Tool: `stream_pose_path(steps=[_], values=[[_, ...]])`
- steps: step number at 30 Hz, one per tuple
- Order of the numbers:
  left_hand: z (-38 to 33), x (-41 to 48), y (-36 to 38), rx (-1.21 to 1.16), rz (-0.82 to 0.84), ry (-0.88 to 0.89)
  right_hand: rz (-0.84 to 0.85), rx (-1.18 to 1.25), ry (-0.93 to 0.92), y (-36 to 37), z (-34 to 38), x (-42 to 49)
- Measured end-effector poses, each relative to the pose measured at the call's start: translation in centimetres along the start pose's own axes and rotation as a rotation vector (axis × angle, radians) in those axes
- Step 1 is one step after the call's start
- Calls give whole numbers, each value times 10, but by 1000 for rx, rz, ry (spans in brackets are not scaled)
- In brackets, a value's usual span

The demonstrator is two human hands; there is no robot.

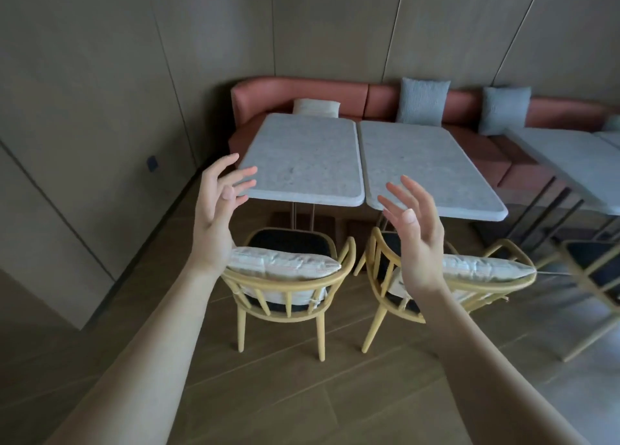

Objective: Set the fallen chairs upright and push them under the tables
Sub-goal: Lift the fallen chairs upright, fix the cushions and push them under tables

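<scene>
Two pale wooden chairs stand upright on the floor, each with a dark seat and a light cushion against its curved back. The left chair (285,297) faces the left grey stone table (302,162); the right chair (396,297) faces the right grey table (426,169). Both seats reach partly under the table edges. My left hand (218,209) is raised in the air above the left chair, fingers spread, holding nothing. Over the right chair's back, my right hand (416,236) hovers with its fingers spread and empty.
A terracotta bench sofa (335,92) with grey pillows (422,100) runs along the wall behind the tables. Another grey table (577,162) and a third chair (593,277) stand at the right. A panelled wall closes the left side. Open wooden floor lies in front.
</scene>
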State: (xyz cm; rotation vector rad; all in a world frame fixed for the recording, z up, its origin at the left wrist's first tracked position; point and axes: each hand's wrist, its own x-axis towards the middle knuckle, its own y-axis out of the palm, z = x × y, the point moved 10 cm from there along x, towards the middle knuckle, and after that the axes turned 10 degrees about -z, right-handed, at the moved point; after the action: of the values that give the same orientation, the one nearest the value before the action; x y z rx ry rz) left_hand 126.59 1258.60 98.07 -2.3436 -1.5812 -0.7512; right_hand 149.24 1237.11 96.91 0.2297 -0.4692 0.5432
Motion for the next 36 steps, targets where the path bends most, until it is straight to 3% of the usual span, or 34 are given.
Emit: stream_pose_path(steps=[6,13,18,22,25,30,33,36], values=[[103,34,-5,70,99,-116,-93,-63,129,25,-83,3],[263,41,-3,383,337,-290,124,-277,381,95,-242,-1],[341,23,6,618,727,-308,274,-513,463,137,-329,-17],[401,-34,-1,822,1126,-460,703,-819,658,159,-397,-74],[435,-63,-16,1075,1352,-360,982,-1148,453,173,-421,-96],[458,-52,-5,1081,1341,-147,1219,-1340,253,205,-447,-98],[466,-51,2,1082,1369,-15,1266,-1347,191,207,-456,-93],[470,-41,9,1076,1362,-2,1240,-1357,172,209,-464,-82]])
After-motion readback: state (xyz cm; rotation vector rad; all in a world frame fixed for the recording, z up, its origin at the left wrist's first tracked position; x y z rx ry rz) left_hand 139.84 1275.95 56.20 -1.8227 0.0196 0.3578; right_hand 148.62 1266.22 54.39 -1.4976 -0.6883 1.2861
